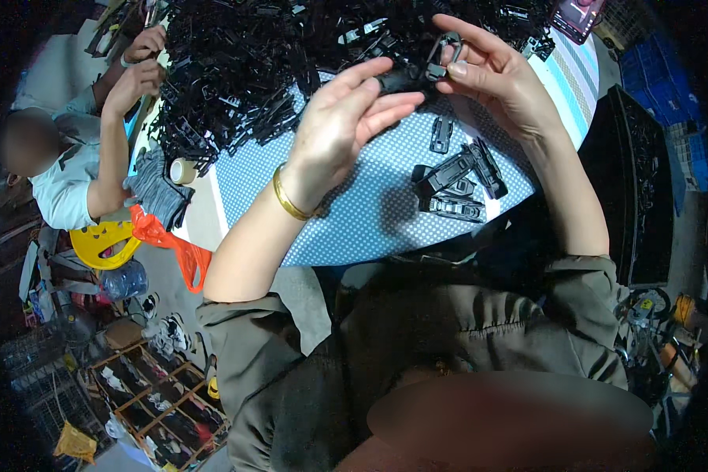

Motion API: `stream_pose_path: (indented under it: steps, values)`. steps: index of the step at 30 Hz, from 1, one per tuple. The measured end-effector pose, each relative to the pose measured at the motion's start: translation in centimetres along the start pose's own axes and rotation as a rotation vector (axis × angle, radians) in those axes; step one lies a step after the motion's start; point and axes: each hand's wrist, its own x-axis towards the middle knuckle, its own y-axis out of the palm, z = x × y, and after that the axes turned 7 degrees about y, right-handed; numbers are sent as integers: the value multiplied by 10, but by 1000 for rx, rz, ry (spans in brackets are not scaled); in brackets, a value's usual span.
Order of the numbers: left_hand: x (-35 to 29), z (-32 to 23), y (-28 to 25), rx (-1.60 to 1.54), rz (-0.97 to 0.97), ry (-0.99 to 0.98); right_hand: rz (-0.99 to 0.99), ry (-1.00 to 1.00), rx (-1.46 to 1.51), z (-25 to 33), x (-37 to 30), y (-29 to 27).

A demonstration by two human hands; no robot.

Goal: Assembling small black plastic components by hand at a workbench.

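My right hand [499, 82] pinches a small black plastic frame-like part [442, 59] between thumb and fingers, above the far side of the table. Facing it, my left hand [334, 126] has its fingers stretched around a smooth, dark plastic piece [400, 80], whose outline blurs into the heap behind. Below my hands, a small group of black plastic parts [452, 177] lies on the dotted tablecloth [330, 228]. One separate black part [441, 134] rests just above that group. A great heap of similar black parts [236, 71] spreads over the far and left side of the table.
At the left, another person [71, 169] reaches both hands to the heap's edge. A roll of tape [182, 171], grey cloth [159, 189] and red plastic bag [173, 244] are near the left edge. A yellow stool [102, 245] stands below. A phone [578, 17] sits at the far right.
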Motion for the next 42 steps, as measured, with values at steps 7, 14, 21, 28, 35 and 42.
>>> stream_pose_path:
  steps: [7, 14, 21, 28, 35, 42]
  values:
    - [-4, 4, 5, -110, 103, -17, -42, -277, -363, 2, -15, 18]
    - [-5, 6, 7, -75, 100, -15, -87, -479, -702, -1, -18, 21]
    - [-7, 10, 8, 106, 82, 78, -120, -585, -915, 0, -19, 23]
    - [-8, 0, 10, 172, 141, 128, 44, -1, -452, 10, -19, 13]
    - [-1, -13, -3, 341, 268, 175, 44, -96, -530, 7, -28, 16]
    - [21, -26, -38, 1022, -241, 501, 268, -355, -917, 2, -45, 25]
